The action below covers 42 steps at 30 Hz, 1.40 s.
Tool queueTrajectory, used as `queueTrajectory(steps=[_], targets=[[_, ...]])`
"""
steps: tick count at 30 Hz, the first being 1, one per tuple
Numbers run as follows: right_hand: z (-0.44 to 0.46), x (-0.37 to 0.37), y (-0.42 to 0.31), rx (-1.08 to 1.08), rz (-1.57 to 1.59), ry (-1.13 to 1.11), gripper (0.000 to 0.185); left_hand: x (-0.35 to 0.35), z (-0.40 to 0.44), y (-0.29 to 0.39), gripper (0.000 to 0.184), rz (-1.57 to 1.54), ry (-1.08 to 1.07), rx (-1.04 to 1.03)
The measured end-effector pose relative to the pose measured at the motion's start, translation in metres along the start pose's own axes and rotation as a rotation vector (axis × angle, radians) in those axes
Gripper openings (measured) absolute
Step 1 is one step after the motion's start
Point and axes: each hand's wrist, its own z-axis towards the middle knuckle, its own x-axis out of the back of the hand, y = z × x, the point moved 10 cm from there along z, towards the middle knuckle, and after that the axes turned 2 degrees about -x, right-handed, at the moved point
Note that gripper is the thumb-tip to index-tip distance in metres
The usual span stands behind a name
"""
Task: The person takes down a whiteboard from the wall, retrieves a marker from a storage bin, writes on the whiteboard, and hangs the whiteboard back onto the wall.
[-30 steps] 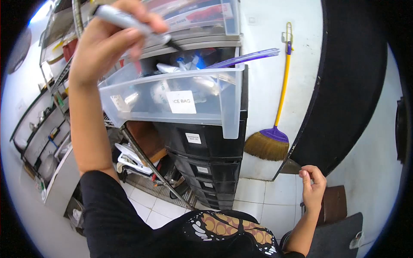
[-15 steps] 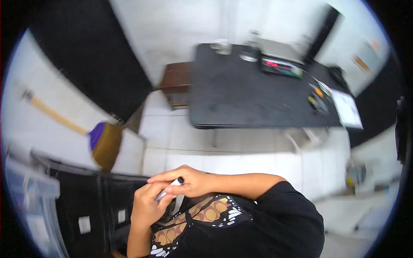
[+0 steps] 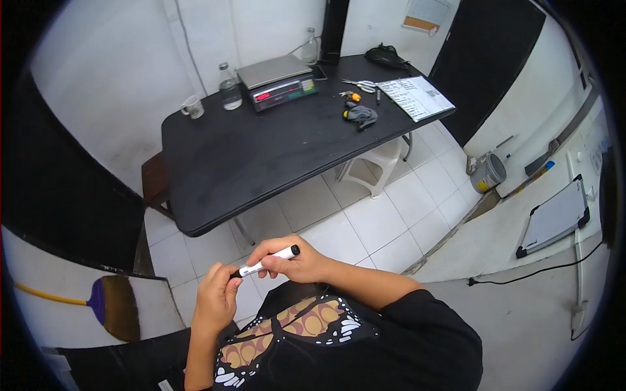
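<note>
A white marker (image 3: 253, 268) with black ends is held in front of my chest, slanting up to the right. My right hand (image 3: 301, 266) is closed around its white barrel, and one black end sticks out past the fingers. At the other black end, the fingertips of my left hand (image 3: 214, 296) are pinched together on the marker. Part of the barrel is hidden by my right fingers.
Beyond my hands stands a black table (image 3: 261, 159) bearing a scale (image 3: 277, 88), a glass bottle (image 3: 229, 88), a mug (image 3: 193, 107), gloves (image 3: 362, 116), scissors (image 3: 360, 84) and a written sheet (image 3: 417, 99). A stool (image 3: 375, 166) is beneath. Rightward are a bucket (image 3: 488, 173) and a whiteboard (image 3: 555, 216).
The view has swung to the right, bringing the whiteboard and bucket into clear sight. My hands have moved slightly apart along the marker, showing more of its barrel and the left black end.
</note>
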Motion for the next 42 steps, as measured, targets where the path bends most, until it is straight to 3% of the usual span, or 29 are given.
queueTrajectory(steps=[4,9,13,16,19,21,25,33,36,37,42], targets=[[-0.037,0.086,-0.022,0.046,-0.150,0.070,0.022,-0.084,0.063,0.050,0.013,-0.052,-0.099,-0.151],[-0.117,0.224,-0.064,-0.027,-0.027,0.372,0.028,-0.204,0.149,0.121,0.024,-0.260,-0.318,-0.268],[-0.183,0.305,-0.096,-0.039,-0.021,0.618,0.029,-0.283,0.197,0.180,0.034,-0.595,-0.564,-0.278],[-0.229,0.358,-0.115,0.023,-0.069,0.764,0.029,-0.355,0.216,0.204,0.037,-0.943,-0.897,-0.053],[-0.297,0.415,-0.140,0.235,-0.256,1.071,0.037,-0.400,0.226,0.235,0.041,-1.148,-1.165,0.062],[-0.377,0.475,-0.165,0.619,0.121,1.277,0.038,-0.429,0.230,0.232,0.043,-1.253,-1.305,0.151],[-0.428,0.521,-0.180,0.663,-0.060,1.457,0.038,-0.494,0.273,0.194,0.041,-1.222,-1.290,0.291],[-0.441,0.671,-0.151,0.536,-0.058,1.507,0.025,-0.627,0.434,0.095,0.032,-0.779,-0.949,0.351],[-0.450,0.727,-0.166,0.489,-0.064,1.540,0.020,-0.664,0.500,0.082,0.032,-0.421,-0.748,0.115],[-0.453,0.744,-0.176,0.500,-0.068,1.556,0.019,-0.658,0.529,0.102,0.035,-0.403,-0.515,-0.091],[-0.474,0.832,-0.186,0.516,-0.079,1.597,0.015,-0.708,0.585,0.101,0.035,-0.158,-0.631,0.111]])
